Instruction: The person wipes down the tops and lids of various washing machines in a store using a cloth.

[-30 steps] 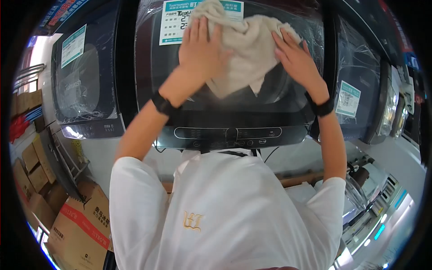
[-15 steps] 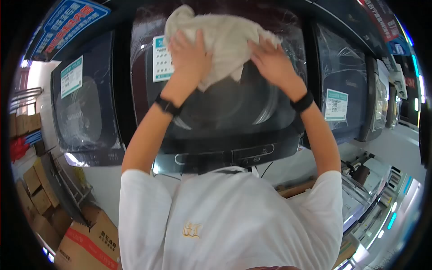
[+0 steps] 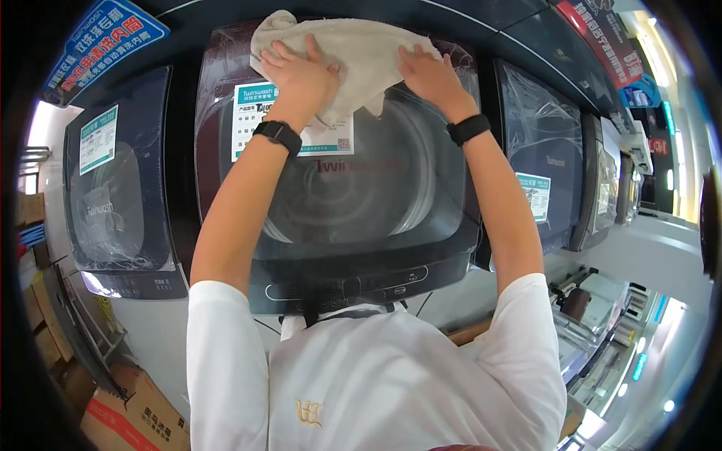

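A dark washing machine (image 3: 353, 199) with a see-through round window in its lid fills the middle of the view. Another washing machine stands to its right, the right-hand washer (image 3: 556, 143), and one to its left, the left-hand washer (image 3: 124, 180), both under clear film. A beige cloth (image 3: 365, 60) lies spread and rumpled along the far edge of the middle lid, its bunched end near the far left corner. The control panel (image 3: 346, 286) runs along the near edge. Left of centre on the lid, a white and green label (image 3: 327, 143) is partly covered by the cloth and the left forearm. The left hand (image 3: 303, 83) rests flat on the cloth's left part, fingers spread. The right hand (image 3: 436, 81) is also open, fingers on the cloth's right end. Each wrist wears a black band (image 3: 468, 129).
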A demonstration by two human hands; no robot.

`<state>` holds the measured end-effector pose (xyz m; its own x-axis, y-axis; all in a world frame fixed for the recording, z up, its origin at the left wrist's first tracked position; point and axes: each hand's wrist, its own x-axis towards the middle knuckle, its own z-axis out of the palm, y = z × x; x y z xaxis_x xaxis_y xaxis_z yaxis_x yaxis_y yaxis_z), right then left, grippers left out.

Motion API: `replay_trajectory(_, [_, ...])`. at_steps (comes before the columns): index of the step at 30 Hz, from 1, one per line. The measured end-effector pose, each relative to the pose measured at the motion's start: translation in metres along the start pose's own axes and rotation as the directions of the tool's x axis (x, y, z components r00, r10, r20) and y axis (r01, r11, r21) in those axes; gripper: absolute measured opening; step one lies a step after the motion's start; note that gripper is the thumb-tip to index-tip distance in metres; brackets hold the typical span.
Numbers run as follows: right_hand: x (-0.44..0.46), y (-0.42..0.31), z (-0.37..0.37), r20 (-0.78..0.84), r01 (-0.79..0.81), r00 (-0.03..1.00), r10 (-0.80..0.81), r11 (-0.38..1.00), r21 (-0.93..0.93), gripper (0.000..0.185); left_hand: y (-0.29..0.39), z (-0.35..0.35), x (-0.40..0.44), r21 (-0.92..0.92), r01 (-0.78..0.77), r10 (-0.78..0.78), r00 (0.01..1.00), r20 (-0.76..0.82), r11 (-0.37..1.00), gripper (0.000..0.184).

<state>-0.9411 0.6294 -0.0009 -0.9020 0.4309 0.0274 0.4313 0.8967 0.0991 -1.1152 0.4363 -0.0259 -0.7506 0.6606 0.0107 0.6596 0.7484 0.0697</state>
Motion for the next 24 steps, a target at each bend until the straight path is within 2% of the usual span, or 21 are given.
replay_trajectory(2, [-0.017, -0.006, -0.007, 0.089, -0.060, 0.995, 0.052, 0.993, 0.099, 0.054, -0.008, -0.004, -0.011, 0.040, -0.091, 0.089, 0.994, 0.056, 0.995, 0.081])
replay_trajectory(3, [-0.028, -0.007, -0.008, 0.008, -0.065, 0.998, 0.064, 0.994, 0.092, 0.049, -0.012, -0.008, -0.014, 0.058, -0.126, 0.122, 0.989, 0.078, 0.990, 0.080])
replay_trajectory(6, [-0.040, 0.004, -0.008, -0.009, -0.098, 0.995, 0.098, 0.995, -0.001, 0.042, -0.004, -0.039, -0.016, -0.150, -0.123, 0.176, 0.891, 0.418, 0.981, 0.082])
replay_trajectory(7, [-0.030, 0.010, -0.017, 0.141, -0.072, 0.986, 0.087, 0.992, -0.107, 0.044, 0.002, -0.037, -0.008, -0.112, -0.171, 0.201, 0.906, 0.372, 0.979, 0.082])
replay_trajectory(9, [-0.008, 0.038, -0.016, 0.251, -0.013, 0.968, 0.014, 1.000, -0.005, 0.042, 0.011, -0.023, 0.002, -0.032, -0.251, 0.249, 0.922, 0.298, 0.967, 0.084])
replay_trajectory(10, [-0.001, 0.042, -0.023, 0.306, 0.013, 0.952, -0.025, 0.999, 0.041, 0.042, 0.013, -0.018, 0.003, -0.020, -0.235, 0.234, 0.949, 0.210, 0.972, 0.084])
replay_trajectory(11, [0.004, 0.040, -0.025, 0.354, -0.370, 0.903, 0.243, 0.858, 0.357, 0.036, 0.015, -0.013, 0.005, -0.012, -0.215, 0.215, 0.969, 0.120, 0.977, 0.085])
replay_trajectory(12, [0.006, 0.049, -0.016, 0.195, -0.076, 0.980, 0.032, 0.971, 0.226, 0.035, 0.017, -0.009, 0.010, -0.006, -0.193, 0.193, 0.981, 0.026, 0.981, 0.086])
replay_trajectory(13, [0.007, 0.062, 0.004, 0.073, 0.215, 0.973, -0.218, 0.975, 0.051, 0.034, 0.016, -0.017, 0.022, -0.031, -0.183, 0.186, 0.968, 0.168, 0.983, 0.085])
replay_trajectory(14, [0.008, 0.065, 0.017, -0.005, 0.470, 0.880, -0.475, 0.871, -0.145, 0.034, 0.015, -0.014, 0.026, -0.072, -0.156, 0.166, 0.971, 0.170, 0.985, 0.085])
replay_trajectory(17, [0.030, 0.020, -0.011, 0.249, 0.373, 0.913, -0.322, 0.906, -0.200, 0.036, -0.005, -0.012, 0.043, -0.128, -0.059, 0.082, 0.981, 0.177, 0.990, 0.084])
replay_trajectory(20, [0.046, -0.012, 0.004, 0.027, 0.371, 0.929, -0.370, 0.926, -0.071, 0.037, -0.045, -0.011, 0.067, -0.096, -0.010, 0.034, 0.968, 0.249, 0.995, 0.082])
replay_trajectory(21, [0.053, -0.027, 0.012, -0.034, 0.292, 0.956, -0.291, 0.940, 0.175, 0.039, -0.063, -0.008, 0.065, -0.098, -0.071, 0.091, 0.973, 0.213, 0.993, 0.076])
replay_trajectory(23, [0.069, -0.081, 0.007, 0.136, 0.239, 0.948, -0.289, 0.924, 0.298, 0.045, -0.107, 0.011, 0.055, -0.095, -0.188, 0.200, 0.969, 0.147, 0.978, 0.067])
replay_trajectory(24, [0.059, -0.125, -0.023, 0.145, 0.297, 0.932, -0.334, 0.928, 0.226, 0.043, -0.123, 0.014, 0.050, -0.085, -0.242, 0.251, 0.960, 0.120, 0.967, 0.063])
